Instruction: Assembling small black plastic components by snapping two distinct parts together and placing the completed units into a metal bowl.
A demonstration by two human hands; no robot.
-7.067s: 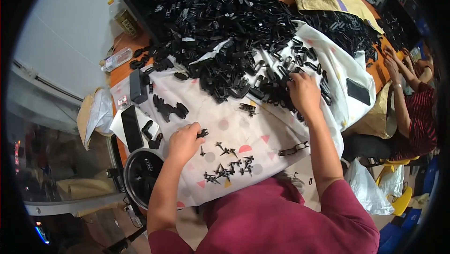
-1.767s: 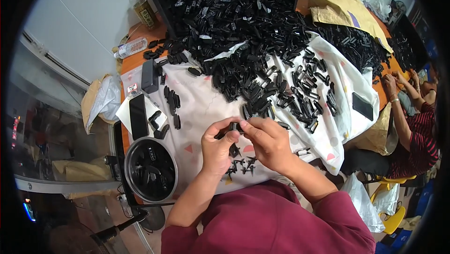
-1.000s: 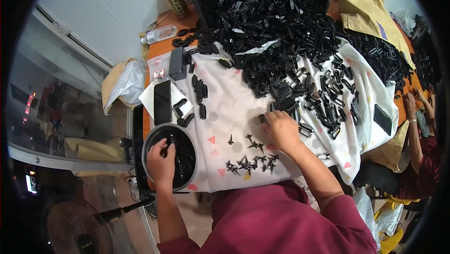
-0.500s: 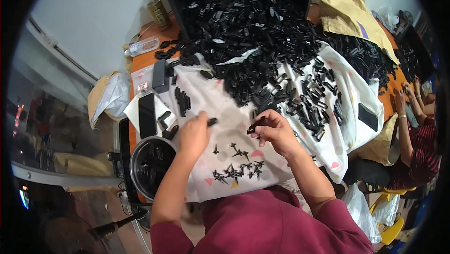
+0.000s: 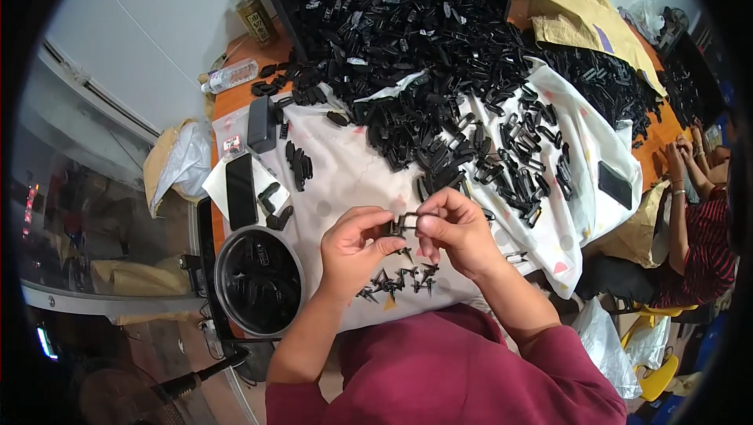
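My left hand (image 5: 351,256) and my right hand (image 5: 464,238) meet above the near part of a patterned white cloth (image 5: 349,162). Between their fingertips is a small black rectangular frame part (image 5: 408,219), open in the middle. The right thumb and fingers grip its right side. A little black plastic piece (image 5: 394,229) is pinched in the left fingers at the frame's left end; whether the two are joined cannot be made out. Just below the hands lie several spiky black parts (image 5: 390,282). A heap of black plastic pieces (image 5: 416,56) covers the far side.
At the left stand a round dark bowl (image 5: 222,299) with black parts inside, a black phone (image 5: 242,189) and a dark box (image 5: 261,124). Two bottles, one clear (image 5: 231,76), are farther back. Another phone (image 5: 614,186) lies right. A person in a striped shirt (image 5: 710,240) sits far right.
My left hand has moved right, bringing its black piece against the part in my right hand. The right-hand part now shows as a frame. The view has shifted slightly.
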